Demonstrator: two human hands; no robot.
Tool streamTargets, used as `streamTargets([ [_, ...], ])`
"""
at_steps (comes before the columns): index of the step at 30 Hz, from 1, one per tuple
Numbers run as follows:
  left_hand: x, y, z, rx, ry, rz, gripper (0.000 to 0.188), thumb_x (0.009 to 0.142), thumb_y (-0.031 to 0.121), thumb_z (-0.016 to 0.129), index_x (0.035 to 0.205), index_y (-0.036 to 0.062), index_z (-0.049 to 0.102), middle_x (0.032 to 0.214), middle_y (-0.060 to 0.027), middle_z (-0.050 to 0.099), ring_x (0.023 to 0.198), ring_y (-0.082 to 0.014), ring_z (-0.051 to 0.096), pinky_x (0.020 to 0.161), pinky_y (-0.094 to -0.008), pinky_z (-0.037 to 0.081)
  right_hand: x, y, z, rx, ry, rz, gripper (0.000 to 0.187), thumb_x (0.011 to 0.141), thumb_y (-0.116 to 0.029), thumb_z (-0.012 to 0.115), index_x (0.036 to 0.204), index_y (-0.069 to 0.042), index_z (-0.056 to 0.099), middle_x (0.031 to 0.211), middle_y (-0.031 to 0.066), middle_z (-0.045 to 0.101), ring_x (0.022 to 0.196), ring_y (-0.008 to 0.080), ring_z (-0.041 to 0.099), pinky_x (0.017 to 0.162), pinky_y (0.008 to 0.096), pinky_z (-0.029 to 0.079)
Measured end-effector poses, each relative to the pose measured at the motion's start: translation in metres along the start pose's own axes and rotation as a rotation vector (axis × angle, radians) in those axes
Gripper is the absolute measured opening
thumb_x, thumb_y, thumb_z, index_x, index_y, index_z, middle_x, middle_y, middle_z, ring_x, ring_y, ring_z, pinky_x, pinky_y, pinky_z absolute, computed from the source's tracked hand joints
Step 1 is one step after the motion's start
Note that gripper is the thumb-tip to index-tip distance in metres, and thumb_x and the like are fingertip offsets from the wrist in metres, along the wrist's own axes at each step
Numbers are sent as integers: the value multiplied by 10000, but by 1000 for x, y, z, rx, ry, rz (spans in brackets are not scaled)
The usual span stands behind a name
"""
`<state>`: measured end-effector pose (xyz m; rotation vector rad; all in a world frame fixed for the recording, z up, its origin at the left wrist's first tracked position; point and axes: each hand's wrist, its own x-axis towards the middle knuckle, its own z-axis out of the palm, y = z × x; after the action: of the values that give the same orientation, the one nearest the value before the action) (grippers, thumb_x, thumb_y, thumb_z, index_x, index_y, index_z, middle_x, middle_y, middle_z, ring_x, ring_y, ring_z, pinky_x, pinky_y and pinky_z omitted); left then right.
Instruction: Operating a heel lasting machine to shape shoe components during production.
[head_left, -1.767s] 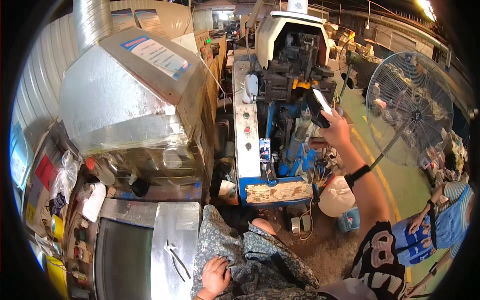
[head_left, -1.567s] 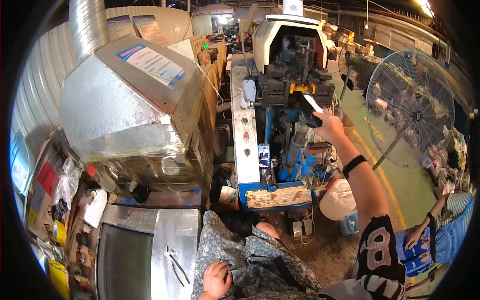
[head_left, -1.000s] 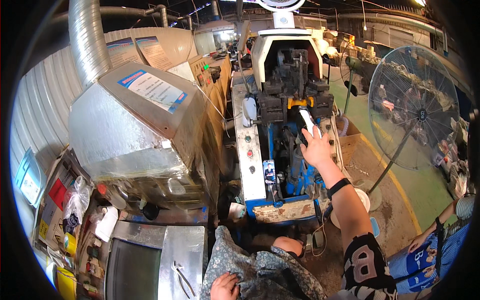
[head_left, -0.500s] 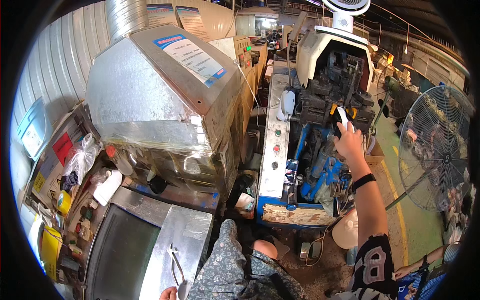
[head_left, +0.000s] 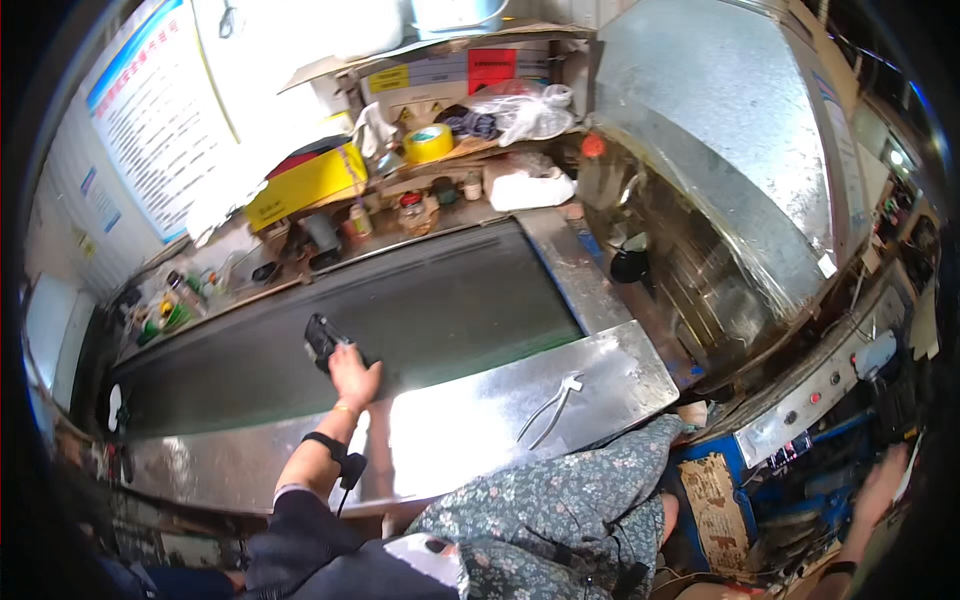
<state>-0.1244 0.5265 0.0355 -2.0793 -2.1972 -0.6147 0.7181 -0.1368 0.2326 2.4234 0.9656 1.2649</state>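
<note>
On the dark conveyor belt (head_left: 440,310), a black shoe-shaped piece (head_left: 322,340) is in the grip of my left hand (head_left: 354,378), its thumb sticking out to the right. The fingers' far side is partly hidden. My right hand (head_left: 878,488) is at the far right over the blue machine (head_left: 820,500), smeared by motion. Beside it shows a white elongated piece (head_left: 910,470); whether the fingers grip it I cannot tell. A pair of metal pincers (head_left: 552,408) lies on the shiny metal ledge (head_left: 450,430) in front of the belt.
Behind the belt a shelf holds yellow tape (head_left: 428,144), a yellow box (head_left: 308,186), a plastic bag (head_left: 525,112), a white bottle (head_left: 530,188) and small jars. A large metal hood (head_left: 715,110) rises at the right. A control panel (head_left: 810,400) with buttons edges the blue machine.
The view has swung left, from the machine to the belt. My left hand has moved from beside the pincers onto the black piece. My right hand remains by the machine, now blurred.
</note>
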Motion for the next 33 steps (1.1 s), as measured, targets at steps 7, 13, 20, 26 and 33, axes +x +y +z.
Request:
streamTargets([
  [7, 54, -76, 33, -1288, -484, -543, 414, 866, 378, 719, 995, -14, 685, 906, -106, 700, 771, -234, 668, 716, -350, 564, -137, -354, -127, 906, -220, 240, 183, 740, -123, 729, 905, -44, 722, 1020, 190, 694, 974, 362, 654, 878, 425, 529],
  [13, 50, 37, -9, -1189, -1013, -397, 191, 927, 201, 621, 983, 19, 642, 816, -50, 624, 704, -157, 587, 630, -303, 489, -202, -396, -148, 1116, -378, 636, 183, 839, -97, 683, 1018, -81, 723, 1033, 178, 702, 971, 368, 669, 831, 417, 551],
  [20, -88, 202, -90, -1476, -1293, 199, 778, 734, -13, 630, 1463, -10, 359, 1230, -157, 614, 1080, -279, 628, 963, -391, 508, -21, -458, -251, 1816, -416, 364, 452, 928, -279, 667, 1305, -56, 557, 1005, 185, 707, 916, 284, 703, 788, 362, 542],
  [26, -179, 286, -149, -1293, -1604, 474, 771, 891, 107, 651, 1521, -8, 223, 1527, -157, 353, 1376, -227, 373, 1126, -356, 313, -8, -446, -286, 1507, 4, 266, 249, 890, -134, 667, 1098, 0, 640, 967, 159, 708, 850, 336, 692, 731, 391, 558],
  [33, -232, 338, -75, -1203, -1800, -30, 379, 1031, 306, 503, 1001, -17, 698, 899, -89, 706, 836, -165, 664, 769, -299, 529, -69, -437, -289, 1523, -319, 139, 239, 841, -40, 669, 1074, 15, 669, 1035, 174, 712, 927, 310, 700, 816, 377, 569],
])
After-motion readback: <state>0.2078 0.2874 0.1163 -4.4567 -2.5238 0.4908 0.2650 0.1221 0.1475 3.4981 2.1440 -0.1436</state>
